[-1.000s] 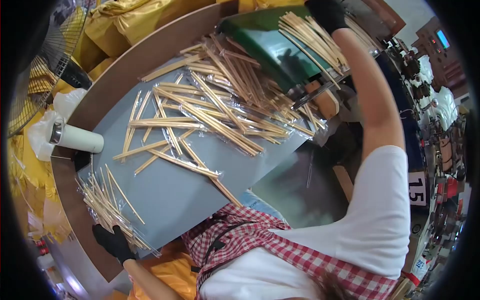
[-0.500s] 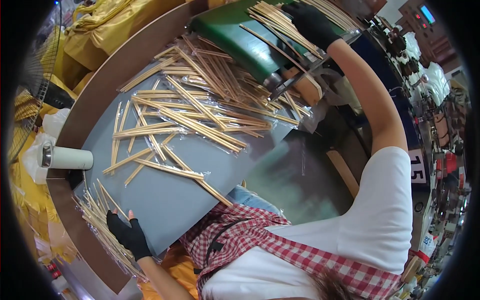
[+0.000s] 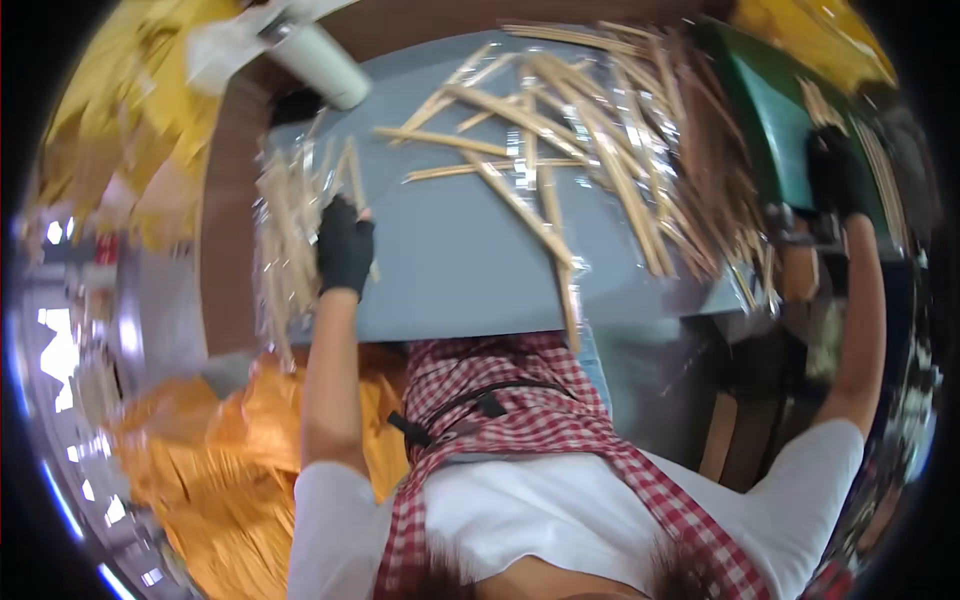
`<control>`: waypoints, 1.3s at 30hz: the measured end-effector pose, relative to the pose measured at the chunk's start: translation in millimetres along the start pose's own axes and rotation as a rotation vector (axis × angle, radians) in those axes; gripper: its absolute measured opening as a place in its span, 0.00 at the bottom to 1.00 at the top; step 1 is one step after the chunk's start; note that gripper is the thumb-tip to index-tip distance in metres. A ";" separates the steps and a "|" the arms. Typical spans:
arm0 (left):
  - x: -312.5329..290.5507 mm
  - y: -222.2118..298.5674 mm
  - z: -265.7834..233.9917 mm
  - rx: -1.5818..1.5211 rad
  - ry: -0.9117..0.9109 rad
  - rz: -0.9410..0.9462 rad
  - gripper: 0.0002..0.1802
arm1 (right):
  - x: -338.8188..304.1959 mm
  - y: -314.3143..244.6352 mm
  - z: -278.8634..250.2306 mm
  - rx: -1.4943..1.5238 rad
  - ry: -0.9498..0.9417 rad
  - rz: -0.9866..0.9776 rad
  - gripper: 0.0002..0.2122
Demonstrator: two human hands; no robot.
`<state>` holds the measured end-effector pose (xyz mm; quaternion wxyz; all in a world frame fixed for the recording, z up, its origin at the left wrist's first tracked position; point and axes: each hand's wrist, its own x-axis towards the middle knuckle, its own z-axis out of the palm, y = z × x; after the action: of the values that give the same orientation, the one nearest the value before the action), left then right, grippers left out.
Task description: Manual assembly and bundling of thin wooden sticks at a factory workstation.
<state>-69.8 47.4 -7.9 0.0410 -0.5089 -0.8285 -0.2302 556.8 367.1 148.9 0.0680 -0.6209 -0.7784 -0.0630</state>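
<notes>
My left hand point(image 3: 345, 245), in a black fingerless glove, rests at the right edge of a pile of clear-wrapped chopsticks point(image 3: 285, 225) on the table's left side. Its thumb stands apart from the fingers, and nothing shows in its grasp. Far to the right, my right hand point(image 3: 836, 175), also gloved in black, is on a green machine surface point(image 3: 760, 100). Bare chopsticks point(image 3: 820, 105) jut out past its fingertips, which look closed on them, though motion blurs the fingers. More chopsticks point(image 3: 878, 175) lie in a row just right of this hand.
A loose heap of wrapped chopsticks point(image 3: 600, 130) covers the grey table's point(image 3: 450, 260) middle and right. A white bottle point(image 3: 325, 65) stands at the far left corner. Brown boards point(image 3: 230, 230) edge the table. Orange sacking point(image 3: 230, 450) lies at the lower left.
The whole view has swung round, so the table now lies squarely ahead. My left hand stays by the left pile; my right hand remains over the green surface with chopsticks at its fingers.
</notes>
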 end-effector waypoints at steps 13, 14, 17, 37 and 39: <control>27.8 -6.8 -29.4 -0.028 -0.005 -0.037 0.18 | -81.3 -193.2 -16.9 0.274 0.195 -0.708 0.17; 25.8 -6.6 -37.2 -0.090 0.086 0.024 0.12 | -94.4 -214.9 -18.5 0.279 0.142 -0.775 0.18; 27.0 -20.7 -53.4 -0.250 0.043 -0.057 0.08 | -125.9 -272.3 4.7 0.476 -0.126 -0.776 0.14; -10.1 40.8 -52.0 -0.032 -0.025 0.447 0.17 | -194.2 -356.6 77.4 0.347 -0.072 -0.340 0.09; -23.6 60.3 -43.5 -0.313 -0.005 0.422 0.18 | -200.4 -371.4 60.2 0.447 -0.072 -0.337 0.09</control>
<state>-13.8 32.2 44.2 0.0070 -0.6710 -0.6585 -0.3407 237.0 104.1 47.8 0.1642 -0.4543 -0.8670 0.1221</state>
